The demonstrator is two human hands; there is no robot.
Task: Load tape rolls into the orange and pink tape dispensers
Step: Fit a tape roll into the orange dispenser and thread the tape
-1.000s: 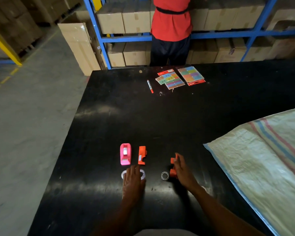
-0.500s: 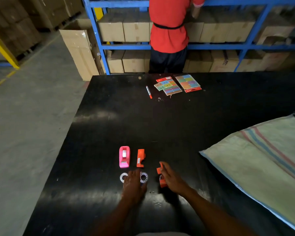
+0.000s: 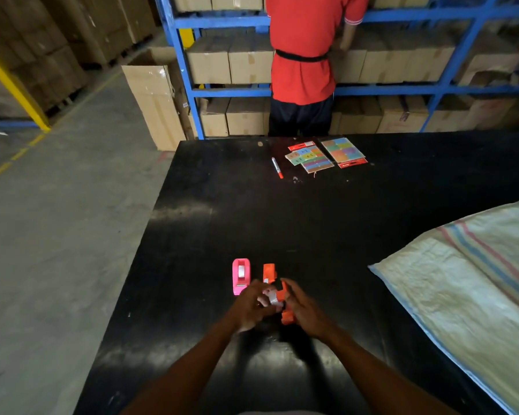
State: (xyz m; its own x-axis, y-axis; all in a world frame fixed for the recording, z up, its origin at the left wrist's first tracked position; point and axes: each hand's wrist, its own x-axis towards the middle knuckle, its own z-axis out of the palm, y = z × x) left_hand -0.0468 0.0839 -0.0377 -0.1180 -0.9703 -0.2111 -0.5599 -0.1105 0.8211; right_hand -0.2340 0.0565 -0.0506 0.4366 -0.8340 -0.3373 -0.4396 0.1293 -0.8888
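A pink tape dispenser (image 3: 241, 275) lies on the black table (image 3: 282, 223), near the front. Just right of it lies an orange dispenser piece (image 3: 269, 272). Above the table my right hand (image 3: 304, 310) grips a second orange dispenser piece (image 3: 287, 307). My left hand (image 3: 252, 305) holds a clear tape roll (image 3: 272, 298) against that piece. My hands hide the other tape rolls.
A woven sack (image 3: 468, 289) covers the table's right side. A red marker (image 3: 277, 167) and coloured sticker cards (image 3: 327, 153) lie at the far edge. A person in a red shirt (image 3: 301, 55) stands beyond the table at blue shelves (image 3: 222, 91) full of cartons.
My left hand picked a tape roll up from the table and brought it to the orange piece. My right hand lifted that piece and moved left to meet it.
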